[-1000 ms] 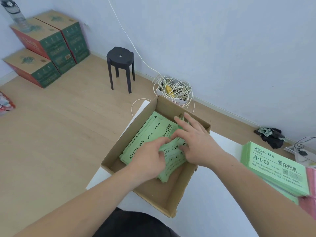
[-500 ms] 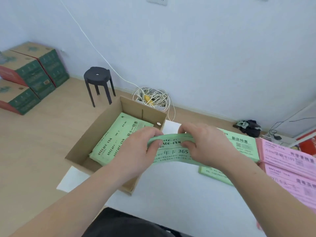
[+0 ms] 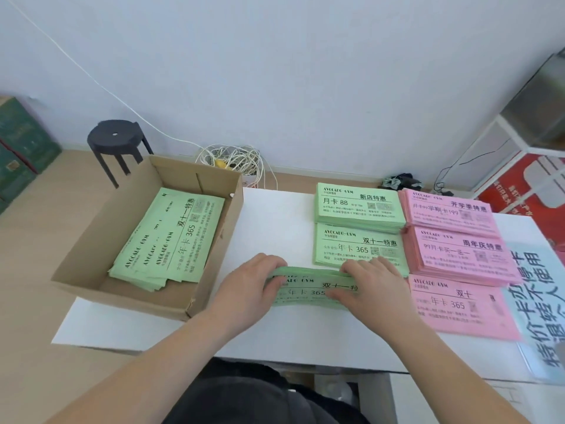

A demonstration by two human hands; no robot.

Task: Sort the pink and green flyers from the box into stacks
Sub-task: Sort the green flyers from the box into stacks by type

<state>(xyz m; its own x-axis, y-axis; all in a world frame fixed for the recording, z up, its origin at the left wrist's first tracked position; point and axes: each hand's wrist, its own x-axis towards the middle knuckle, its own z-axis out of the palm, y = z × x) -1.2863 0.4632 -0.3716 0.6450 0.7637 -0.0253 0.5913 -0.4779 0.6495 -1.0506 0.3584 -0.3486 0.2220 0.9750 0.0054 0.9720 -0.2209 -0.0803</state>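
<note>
A: Much left?
B: Some, I'd judge: loose green flyers (image 3: 171, 240) lie in the brown cardboard box (image 3: 88, 258). Left hand (image 3: 253, 286) and right hand (image 3: 371, 286) pinch a green flyer bundle (image 3: 308, 290) beside green paper stacks (image 3: 357, 208) and pink paper stacks (image 3: 452, 217) on the white worktop (image 3: 275, 215).

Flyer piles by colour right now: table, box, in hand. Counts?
Green stacks on the table: 2
Green bundle held by left hand and right hand: 1
Green pile in the cardboard box: 1
Pink stacks on the table: 3
Total: 7

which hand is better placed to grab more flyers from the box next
Probably left: the left hand grips the bundle end nearest the box, while the right hand is by the green stack.
</note>
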